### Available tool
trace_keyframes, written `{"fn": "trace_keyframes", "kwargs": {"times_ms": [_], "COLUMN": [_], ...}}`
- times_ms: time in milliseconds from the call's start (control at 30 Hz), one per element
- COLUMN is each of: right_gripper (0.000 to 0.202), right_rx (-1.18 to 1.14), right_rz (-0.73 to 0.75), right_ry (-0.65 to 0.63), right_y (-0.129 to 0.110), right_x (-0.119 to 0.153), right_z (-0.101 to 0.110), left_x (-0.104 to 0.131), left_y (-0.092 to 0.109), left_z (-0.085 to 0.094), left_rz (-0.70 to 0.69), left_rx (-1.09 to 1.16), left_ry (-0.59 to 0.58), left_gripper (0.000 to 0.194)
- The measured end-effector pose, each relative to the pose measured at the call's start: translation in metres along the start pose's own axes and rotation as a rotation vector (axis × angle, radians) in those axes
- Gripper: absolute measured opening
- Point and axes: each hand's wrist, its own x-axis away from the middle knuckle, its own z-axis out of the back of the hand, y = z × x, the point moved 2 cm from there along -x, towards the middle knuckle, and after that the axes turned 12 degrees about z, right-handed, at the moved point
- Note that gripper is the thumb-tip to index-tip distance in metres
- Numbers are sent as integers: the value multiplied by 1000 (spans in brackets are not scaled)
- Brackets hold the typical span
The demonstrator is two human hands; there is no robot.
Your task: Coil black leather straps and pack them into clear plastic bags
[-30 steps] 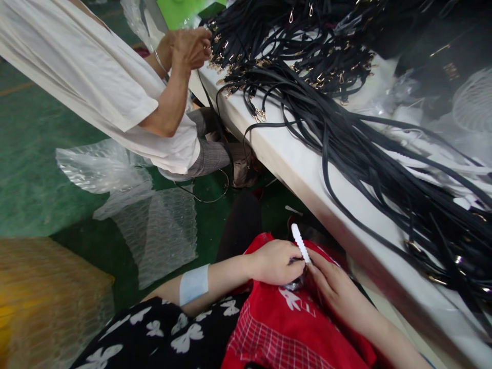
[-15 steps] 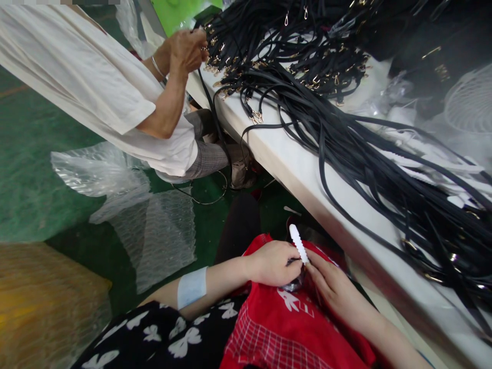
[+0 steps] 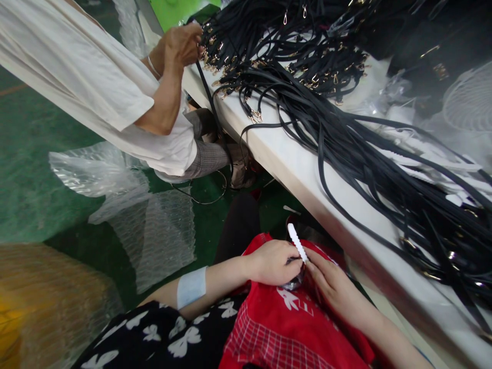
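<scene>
Black straps with gold clasps (image 3: 346, 128) are heaped across the white table (image 3: 303, 177); bubble wrap (image 3: 154, 230) is spread on the green floor (image 3: 31, 169); a co-worker's hand (image 3: 182, 43) is seen gripping one strap.

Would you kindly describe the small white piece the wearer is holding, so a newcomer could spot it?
Below the white table's edge, over the red apron, the left hand and right hand meet. Between them stands a short white scalloped strip, unlike the long black straps above.

Factory workshop — worktable (image 3: 303, 174), heaped black straps (image 3: 346, 133), bubble wrap (image 3: 154, 230), green floor (image 3: 31, 154)
</scene>
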Motion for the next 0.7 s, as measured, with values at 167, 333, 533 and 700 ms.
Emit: {"fn": "trace_keyframes", "kwargs": {"times_ms": [167, 333, 533, 700], "right_gripper": [49, 49, 50, 43], "right_rx": [21, 123, 185, 70], "right_rz": [-7, -22, -12, 13], "right_ry": [-9, -57, -63, 101], "right_y": [2, -3, -6, 2], "right_x": [1, 1, 1, -4], "right_z": [0, -2, -5, -2], "left_x": [-1, -1, -2, -7], "left_y": [-2, -3, -4, -4], "left_z": [-2, -2, -3, -1], "left_rz": [-6, -3, 77, 89], "left_rx": [19, 75, 135, 175], "left_ry": [13, 14, 16, 44], "left_gripper": [21, 19, 24, 27]}}
